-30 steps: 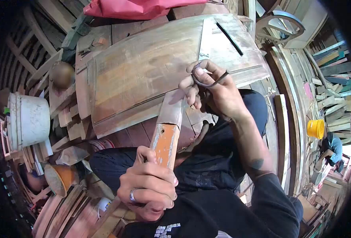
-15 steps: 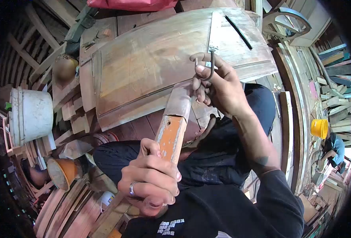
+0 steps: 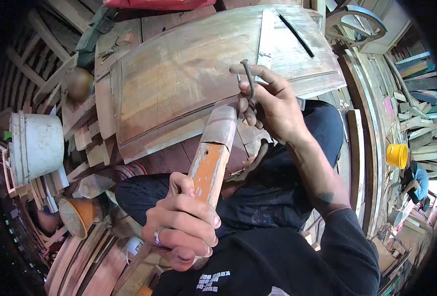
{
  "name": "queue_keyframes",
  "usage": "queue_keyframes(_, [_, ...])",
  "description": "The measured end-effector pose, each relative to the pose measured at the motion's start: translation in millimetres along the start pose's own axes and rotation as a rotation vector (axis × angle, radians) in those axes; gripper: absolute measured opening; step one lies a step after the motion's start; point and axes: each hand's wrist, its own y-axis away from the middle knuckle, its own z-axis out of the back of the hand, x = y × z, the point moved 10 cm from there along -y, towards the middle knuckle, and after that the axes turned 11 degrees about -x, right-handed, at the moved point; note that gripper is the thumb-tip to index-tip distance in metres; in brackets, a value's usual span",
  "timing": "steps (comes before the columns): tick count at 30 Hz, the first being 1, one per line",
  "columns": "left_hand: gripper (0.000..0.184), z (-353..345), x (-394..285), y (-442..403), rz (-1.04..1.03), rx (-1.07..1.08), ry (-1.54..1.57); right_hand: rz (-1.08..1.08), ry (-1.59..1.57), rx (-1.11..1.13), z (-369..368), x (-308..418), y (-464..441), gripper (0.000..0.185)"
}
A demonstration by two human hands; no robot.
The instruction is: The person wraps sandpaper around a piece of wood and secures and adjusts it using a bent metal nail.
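Observation:
My left hand (image 3: 181, 222), with a ring on one finger, is wrapped round a wooden bar (image 3: 207, 170) with chipped orange paint. The bar slants up and away from me, and its far end has a smooth greyish covering (image 3: 220, 126) with a ragged lower edge. Just beyond that end, my right hand (image 3: 273, 103) pinches a dark bent nail (image 3: 250, 81) between thumb and fingers. The nail is curved like a hook, its flat head and its point both upward. Below both hands are my crossed legs in dark trousers (image 3: 258, 197).
A large wooden panel (image 3: 179, 74) lies in front, bearing a thin black strip (image 3: 296, 35). At left stand a white bucket (image 3: 41, 143) and an orange container (image 3: 75, 217). Long planks (image 3: 359, 148) run along the right, near a yellow bucket (image 3: 397, 155) and another person (image 3: 416, 182).
My right hand has shifted slightly left and tilted the bent nail, its head now leaning left. My left hand and the wooden bar have moved slightly left.

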Motion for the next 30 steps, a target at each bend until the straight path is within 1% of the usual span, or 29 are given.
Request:
queue_keyframes(8, [0.047, 1, 1, 1, 0.017, -0.035, 0.006, 0.051, 0.006, -0.011, -1, 6, 2, 0.032])
queue_keyframes(10, [0.048, 2, 1, 1, 0.012, -0.046, 0.009, 0.045, 0.091, -0.032, 2, 2, 0, 0.031])
queue_keyframes(14, [0.049, 2, 1, 2, 0.016, -0.03, 0.008, 0.087, 0.076, -0.002, -4, 7, 4, 0.032])
queue_keyframes(16, [0.049, 4, 2, 3, 0.014, -0.028, 0.006, 0.118, 0.124, 0.03, -7, 5, 4, 0.037])
queue_keyframes(18, [0.031, 3, -1, 2, -0.015, 0.022, 0.036, 0.123, 0.138, 0.037, -8, 9, 5, 0.037])
queue_keyframes(19, [0.031, 2, -1, 2, -0.015, 0.022, 0.036, 0.129, 0.152, 0.044, -9, 10, 6, 0.037])
queue_keyframes(21, [0.048, 2, 2, 2, 0.022, -0.008, 0.007, 0.135, 0.137, 0.054, -8, 9, 5, 0.038])
queue_keyframes(23, [0.049, 1, 1, 1, 0.021, 0.002, -0.001, 0.141, 0.122, 0.064, -9, 9, 5, 0.038])
queue_keyframes(26, [0.049, 1, 1, 2, 0.01, 0.007, -0.004, 0.181, 0.169, 0.013, -6, 13, 6, 0.038])
queue_keyframes(28, [0.048, 2, 1, 1, 0.001, 0.002, -0.004, 0.136, 0.069, 0.024, -7, 12, 7, 0.038])
queue_keyframes(30, [0.047, 1, 1, 2, -0.001, 0.017, 0.004, 0.147, 0.058, 0.019, -6, 8, 4, 0.036])
